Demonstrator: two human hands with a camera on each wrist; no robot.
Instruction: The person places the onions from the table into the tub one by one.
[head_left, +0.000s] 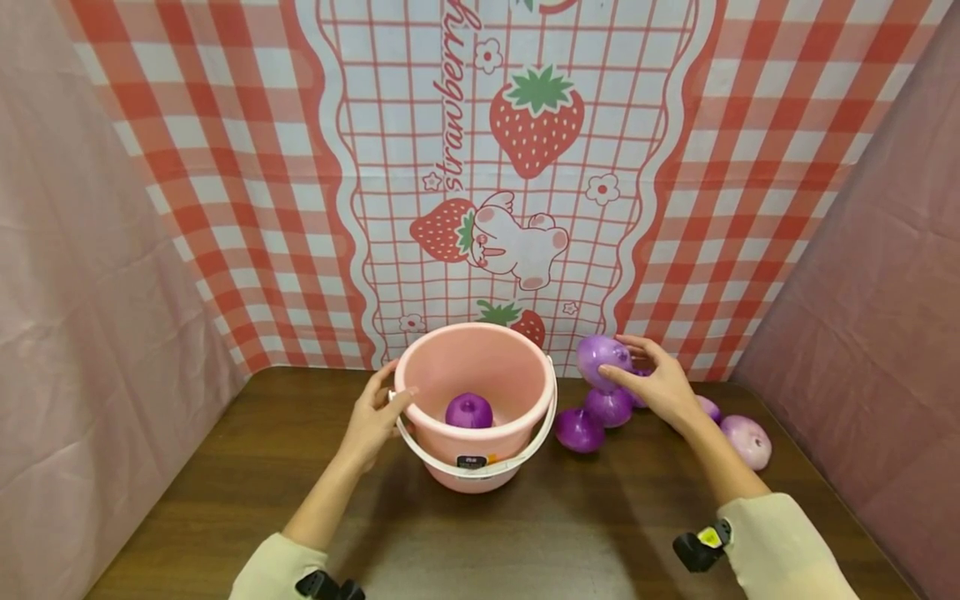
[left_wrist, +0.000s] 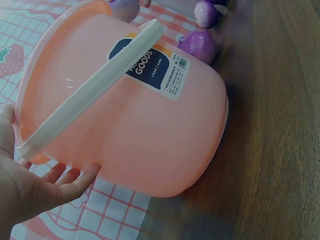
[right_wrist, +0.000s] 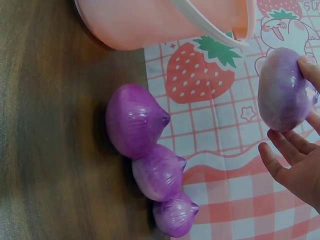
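A pink bucket (head_left: 442,437) stands upright on the table, its white handle (left_wrist: 95,87) lowered across the front. My left hand (head_left: 372,421) grips the bucket's left rim, thumb at the top edge and fingers against the outer wall. Inside the bucket lies one purple onion (head_left: 468,412). To the right, my right hand (head_left: 663,392) holds a paler purple onion (right_wrist: 281,90) between thumb and fingers, raised above the table. Below it three purple onions (right_wrist: 135,120) sit in a touching row; in the head view the hand partly hides the farthest.
A pale onion (head_left: 747,442) and another onion (head_left: 708,408), partly covered by the right wrist, lie at the table's right. Behind the brown wooden table (head_left: 480,550) hangs a strawberry-print checked cloth (head_left: 536,125). Pink cloths (head_left: 862,275) hang on both sides.
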